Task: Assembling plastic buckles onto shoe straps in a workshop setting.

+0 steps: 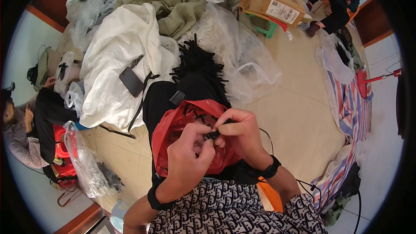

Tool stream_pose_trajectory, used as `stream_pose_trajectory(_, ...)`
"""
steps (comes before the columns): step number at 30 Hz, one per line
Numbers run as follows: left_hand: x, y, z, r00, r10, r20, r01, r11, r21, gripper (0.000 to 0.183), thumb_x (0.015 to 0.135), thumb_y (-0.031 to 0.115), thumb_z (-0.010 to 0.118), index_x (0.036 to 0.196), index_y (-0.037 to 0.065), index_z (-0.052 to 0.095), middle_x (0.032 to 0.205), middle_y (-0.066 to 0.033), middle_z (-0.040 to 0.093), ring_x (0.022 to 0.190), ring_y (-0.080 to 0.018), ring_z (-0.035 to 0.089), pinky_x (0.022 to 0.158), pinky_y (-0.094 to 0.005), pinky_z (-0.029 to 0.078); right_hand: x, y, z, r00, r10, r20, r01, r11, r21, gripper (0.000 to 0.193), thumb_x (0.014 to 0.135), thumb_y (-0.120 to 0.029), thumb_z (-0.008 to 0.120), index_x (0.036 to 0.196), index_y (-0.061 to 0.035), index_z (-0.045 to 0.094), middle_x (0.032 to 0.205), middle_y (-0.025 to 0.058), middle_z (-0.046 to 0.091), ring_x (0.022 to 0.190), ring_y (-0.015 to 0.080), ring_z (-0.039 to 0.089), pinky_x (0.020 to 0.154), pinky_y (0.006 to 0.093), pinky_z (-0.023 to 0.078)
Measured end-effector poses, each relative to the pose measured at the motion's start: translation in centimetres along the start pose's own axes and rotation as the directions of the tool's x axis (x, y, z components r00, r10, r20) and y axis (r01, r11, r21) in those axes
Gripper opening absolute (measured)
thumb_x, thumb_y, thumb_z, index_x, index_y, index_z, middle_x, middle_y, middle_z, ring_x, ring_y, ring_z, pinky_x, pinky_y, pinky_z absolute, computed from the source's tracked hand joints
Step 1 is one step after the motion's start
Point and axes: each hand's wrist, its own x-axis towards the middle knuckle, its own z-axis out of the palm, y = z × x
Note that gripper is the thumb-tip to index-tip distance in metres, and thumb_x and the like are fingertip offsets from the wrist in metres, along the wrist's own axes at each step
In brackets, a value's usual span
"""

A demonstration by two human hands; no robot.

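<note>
Close together over my lap, both hands pinch a small black piece (212, 135) whose kind I cannot make out. My left hand (187, 152) grips its near end between thumb and fingertips. On its other end are the fingers of my right hand (243, 131), also closed. Beneath them a red plastic bag (162, 134) lies open across my lap, with several small black pieces inside. Just beyond my knees sits a heap of short black strips (197, 60). A small dark tag-like piece (177, 98) rests at the bag's far edge.
A dark phone (131, 82) lies on a white sack (117, 52) ahead left, beside olive cloth (169, 4) and clear plastic (242, 60). A cardboard box (273, 4) rests on a green stool (269, 30). People sit at left and far right. Striped sheeting (346, 112) lies right.
</note>
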Motion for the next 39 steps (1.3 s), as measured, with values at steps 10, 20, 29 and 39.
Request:
stream_pose_trajectory(10,0.0,0.3,-0.1,0.995,-0.091,-0.028,0.089,0.995,-0.047,0.016,0.075,-0.005,0.053,0.090,-0.002,0.048,0.068,-0.0076,0.059,0.057,-0.0050,0.055,0.047,-0.0196,0.045,0.0,0.0,-0.3,0.998,0.028,0.061,-0.032,0.997,0.068,0.007,0.074,-0.004,0.059,0.078,0.0021,0.059,0.066,0.0078,0.060,0.053,0.0128,0.058,0.047,0.0210,0.046)
stream_pose_trajectory(20,0.1,0.8,-0.1,0.994,-0.106,0.017,0.107,0.989,-0.103,0.014,0.077,-0.005,0.052,0.089,-0.003,0.047,0.069,-0.0068,0.059,0.060,-0.0057,0.056,0.050,-0.0193,0.047,-0.3,-0.1,-0.6,0.997,0.039,0.068,-0.042,0.998,0.045,0.008,0.071,-0.001,0.058,0.076,0.0048,0.058,0.076,0.0132,0.060,0.054,0.0158,0.058,0.050,0.0239,0.049)
stream_pose_trajectory(29,0.1,1.2,-0.4,0.986,-0.147,0.082,0.156,0.981,-0.113,0.011,0.081,-0.002,0.046,0.093,-0.002,0.044,0.072,-0.0070,0.056,0.058,-0.0076,0.054,0.048,-0.0180,0.043,-0.4,0.2,-0.7,0.996,0.013,0.091,-0.016,1.000,0.026,0.008,0.070,-0.002,0.059,0.075,0.0053,0.059,0.074,0.0119,0.059,0.057,0.0153,0.057,0.053,0.0240,0.047)
stream_pose_trajectory(39,0.3,1.0,-0.3,0.985,-0.158,0.074,0.165,0.981,-0.103,0.011,0.080,-0.002,0.049,0.091,-0.002,0.046,0.072,-0.0061,0.057,0.058,-0.0055,0.054,0.050,-0.0186,0.044,-0.6,0.0,-0.5,0.998,-0.023,0.061,0.025,0.999,-0.021,0.007,0.071,-0.002,0.059,0.075,0.0039,0.060,0.069,0.0101,0.060,0.057,0.0130,0.057,0.054,0.0216,0.046)
